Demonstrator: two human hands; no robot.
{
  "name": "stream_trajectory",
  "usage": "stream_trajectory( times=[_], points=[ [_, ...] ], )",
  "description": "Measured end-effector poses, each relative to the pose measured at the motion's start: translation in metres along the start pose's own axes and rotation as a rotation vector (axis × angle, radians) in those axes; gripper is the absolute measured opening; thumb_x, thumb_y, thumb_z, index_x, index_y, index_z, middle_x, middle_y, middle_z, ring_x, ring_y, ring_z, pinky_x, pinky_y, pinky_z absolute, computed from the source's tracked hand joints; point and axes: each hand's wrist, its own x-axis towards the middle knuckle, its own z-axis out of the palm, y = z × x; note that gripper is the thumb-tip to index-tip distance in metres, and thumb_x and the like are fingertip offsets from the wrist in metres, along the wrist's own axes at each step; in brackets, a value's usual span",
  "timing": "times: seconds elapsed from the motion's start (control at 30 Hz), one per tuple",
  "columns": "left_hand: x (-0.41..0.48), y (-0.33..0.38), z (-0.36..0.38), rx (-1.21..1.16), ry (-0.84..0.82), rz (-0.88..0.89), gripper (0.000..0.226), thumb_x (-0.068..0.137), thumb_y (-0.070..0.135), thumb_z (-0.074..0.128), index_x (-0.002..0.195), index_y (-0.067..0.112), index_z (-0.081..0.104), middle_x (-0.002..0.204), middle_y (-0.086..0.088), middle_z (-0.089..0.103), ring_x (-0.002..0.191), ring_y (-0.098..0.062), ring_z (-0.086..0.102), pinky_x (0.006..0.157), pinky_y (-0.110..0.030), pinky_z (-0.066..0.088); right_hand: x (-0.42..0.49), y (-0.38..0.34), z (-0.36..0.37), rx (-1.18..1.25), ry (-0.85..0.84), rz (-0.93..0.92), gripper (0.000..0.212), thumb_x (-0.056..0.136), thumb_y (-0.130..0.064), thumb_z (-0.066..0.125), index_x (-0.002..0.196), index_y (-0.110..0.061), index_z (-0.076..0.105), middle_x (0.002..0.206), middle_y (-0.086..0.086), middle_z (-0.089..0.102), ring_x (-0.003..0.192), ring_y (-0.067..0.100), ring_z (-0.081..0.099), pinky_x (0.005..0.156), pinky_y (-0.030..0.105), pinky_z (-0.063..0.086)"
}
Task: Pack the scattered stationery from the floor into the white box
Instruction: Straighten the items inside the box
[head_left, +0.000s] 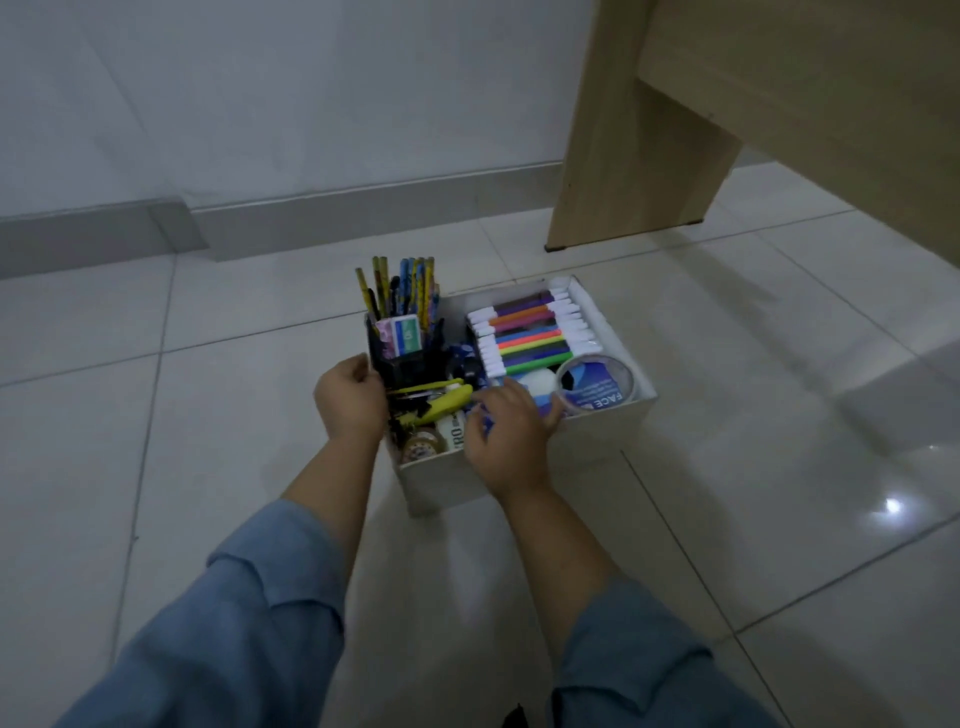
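1. The white box (441, 486) stands on the tiled floor (208, 415) at the centre of the frame, open at the top and packed with stationery.
2. In its upper left corner a black holder (402, 353) stands upright with pencils (410, 286) sticking up out of it. A small green and pink pack (401, 330) is tucked in at the holder's front.
3. The upper right part of the box holds a flat row of coloured markers (530, 332) with white caps. Just below them, at the right, a large roll of tape (595, 387) leans against the wall of the box.
4. Near the lower left corner we see a yellow tool (452, 404), a white bottle (451, 427) and a small roll of tape (420, 448) lying close together.
5. Our left hand (350, 408) sits at the left rim of the box, just beside the black holder. Its fingers (363, 370) curl inward, but we cannot tell whether they grip the rim, the holder or nothing.
6. Our right hand (511, 434) lies palm down over the near middle of the box. Its fingers (545, 413) reach over a blue and white item (540, 397); we cannot tell whether they hold anything.
7. Blue sleeves (249, 623) cover both forearms.
8. A light wooden furniture leg (639, 135) fills the upper right of the frame, well apart from the box.
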Motion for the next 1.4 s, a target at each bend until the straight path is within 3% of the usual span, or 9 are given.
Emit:
stream_trajectory(
  times=[0.13, 0.23, 0.4, 0.5, 0.6, 0.77, 1.0, 1.23, 1.4],
  points=[
    [0.002, -0.008, -0.015, -0.106, 0.036, -0.048, 0.031, 0.091, 0.006, 0.051, 0.119, -0.003, 0.061, 0.119, -0.020, 0.064, 0.110, -0.028, 0.060, 0.095, -0.030, 0.045, 0.010, -0.008, 0.010, 0.060, -0.161, -0.048, 0.026, 0.092, -0.020, 0.051, 0.115, -0.015, 0.062, 0.127, 0.002, 0.058, 0.139, 0.017, 0.032, 0.114, 0.048, -0.006],
    [-0.032, -0.019, -0.007, -0.134, 0.040, -0.001, 0.034, 0.096, 0.011, 0.041, 0.125, 0.003, 0.056, 0.124, -0.016, 0.062, 0.111, -0.026, 0.058, 0.093, -0.030, 0.046, 0.008, -0.001, 0.005, 0.107, -0.181, -0.123, 0.031, 0.093, -0.026, 0.047, 0.119, -0.016, 0.059, 0.131, 0.001, 0.054, 0.141, 0.018, 0.027, 0.114, 0.047, -0.002],
    [-0.089, -0.034, 0.008, -0.117, 0.050, 0.091, 0.052, 0.099, 0.029, 0.036, 0.146, 0.009, 0.024, 0.152, -0.009, 0.032, 0.140, -0.020, 0.030, 0.110, -0.022, 0.023, -0.014, 0.027, 0.003, -0.116, -0.034, -0.161, 0.045, 0.093, -0.043, 0.039, 0.131, -0.023, 0.053, 0.151, 0.005, 0.037, 0.146, 0.022, 0.006, 0.114, 0.055, -0.005],
    [-0.083, -0.035, 0.005, -0.064, -0.001, 0.192, 0.076, 0.088, 0.035, 0.058, 0.147, 0.009, 0.019, 0.151, -0.008, 0.030, 0.136, -0.008, 0.026, 0.106, -0.011, 0.018, -0.011, 0.042, 0.000, -0.199, -0.021, -0.100, 0.059, 0.089, -0.061, 0.029, 0.141, -0.035, 0.037, 0.159, 0.002, 0.012, 0.143, 0.025, -0.014, 0.109, 0.055, -0.010],
    [-0.079, -0.030, 0.010, -0.045, -0.028, 0.276, 0.090, 0.077, 0.036, 0.070, 0.147, 0.011, 0.020, 0.141, 0.002, 0.032, 0.124, 0.009, 0.023, 0.099, 0.005, 0.017, 0.003, 0.052, -0.001, -0.238, -0.039, -0.127, 0.065, 0.086, -0.065, 0.025, 0.144, -0.037, 0.030, 0.160, 0.003, 0.011, 0.142, 0.029, -0.016, 0.109, 0.057, -0.010],
    [-0.052, -0.016, 0.038, 0.012, -0.163, 0.255, 0.099, 0.077, 0.035, 0.070, 0.149, 0.011, 0.008, 0.155, -0.011, 0.019, 0.143, -0.021, 0.022, 0.117, -0.042, 0.027, 0.048, 0.072, -0.002, -0.296, -0.031, -0.146, 0.066, 0.086, -0.064, 0.023, 0.145, -0.035, 0.029, 0.159, 0.005, 0.013, 0.144, 0.028, -0.011, 0.107, 0.057, -0.012],
    [-0.016, 0.010, 0.078, 0.390, -0.124, 0.143, 0.107, 0.078, 0.057, 0.058, 0.149, 0.009, -0.006, 0.160, -0.007, 0.004, 0.146, -0.022, 0.016, 0.118, -0.045, 0.015, 0.130, 0.111, -0.022, -0.379, -0.125, -0.156, 0.085, 0.076, -0.079, 0.019, 0.148, -0.033, 0.018, 0.160, 0.009, 0.010, 0.146, 0.032, -0.007, 0.112, 0.051, -0.010],
    [-0.014, 0.034, 0.089, 0.657, -0.206, -0.123, 0.106, 0.079, 0.069, 0.044, 0.147, 0.017, -0.017, 0.159, -0.001, -0.014, 0.148, -0.019, -0.003, 0.114, -0.057, -0.003, 0.155, 0.116, -0.034, -0.316, -0.386, -0.145, 0.078, 0.081, -0.076, 0.029, 0.147, -0.042, 0.007, 0.161, 0.002, 0.001, 0.146, 0.028, -0.013, 0.113, 0.054, -0.012],
    [-0.003, 0.036, 0.093, 0.713, -0.203, -0.146, 0.103, 0.080, 0.070, 0.039, 0.147, 0.016, -0.017, 0.159, 0.000, -0.015, 0.147, -0.017, -0.007, 0.115, -0.055, -0.005, 0.168, 0.114, -0.027, -0.305, -0.448, -0.134, 0.078, 0.081, -0.077, 0.027, 0.146, -0.044, 0.000, 0.160, 0.000, -0.006, 0.145, 0.027, -0.018, 0.108, 0.051, -0.022]
  ],
)
